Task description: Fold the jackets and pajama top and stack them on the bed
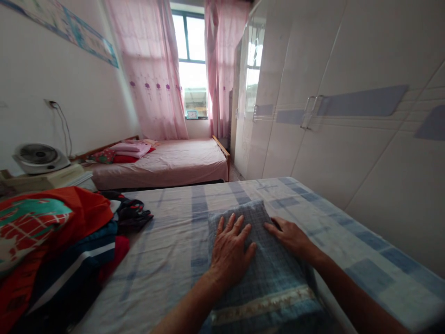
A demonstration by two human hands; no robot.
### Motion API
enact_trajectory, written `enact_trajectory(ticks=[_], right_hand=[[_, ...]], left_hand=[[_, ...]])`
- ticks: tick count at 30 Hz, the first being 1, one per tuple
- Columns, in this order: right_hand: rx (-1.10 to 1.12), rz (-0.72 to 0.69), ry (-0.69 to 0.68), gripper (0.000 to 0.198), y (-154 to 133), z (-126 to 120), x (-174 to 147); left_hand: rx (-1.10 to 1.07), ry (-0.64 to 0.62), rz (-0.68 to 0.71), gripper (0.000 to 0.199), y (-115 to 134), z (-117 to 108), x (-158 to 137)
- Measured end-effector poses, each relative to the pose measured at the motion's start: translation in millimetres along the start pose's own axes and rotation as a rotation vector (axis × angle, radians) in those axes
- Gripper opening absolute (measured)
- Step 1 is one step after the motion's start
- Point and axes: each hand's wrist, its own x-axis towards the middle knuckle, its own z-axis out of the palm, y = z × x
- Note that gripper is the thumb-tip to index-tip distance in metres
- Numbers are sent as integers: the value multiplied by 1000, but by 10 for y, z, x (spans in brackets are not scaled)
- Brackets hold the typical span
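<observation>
A folded blue-grey garment (274, 273) with a fine woven check and a pale band across its near part lies in front of me on a bed sheet (167, 241) with blue and white blocks. My left hand (231, 248) rests flat on top of it, palm down and fingers spread. At the garment's far right edge is my right hand (290, 236), thumb and fingers closed around the border of the cloth. Its fingertips are partly hidden, and the near end of the garment is dim and blurred.
To the left, a heap of clothes (79, 232) in orange, navy and red lies on the bed. Behind it a fan (40, 157) stands on a box. A second bed (181, 160) with pillows is by the curtained window. White wardrobes (313, 153) line the right side.
</observation>
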Motion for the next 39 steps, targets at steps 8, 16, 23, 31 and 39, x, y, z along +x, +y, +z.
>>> enact_trajectory(ticks=[8,16,23,31,39], right_hand=[[-115,-21,223,27,-87,-214,105],[-260,-390,249,46,-97,201,39],[-193,-194,36,55,264,721,84],[-72,-167,35,58,238,595,67],[363,331,76,91,681,350,-550]], left_hand=[[59,46,-31,56,104,39,75],[141,-31,-33,57,83,241,47],[162,-92,-292,63,-429,110,11],[184,-44,-235,52,-231,2,-131],[-12,-204,182,45,42,-119,-603]])
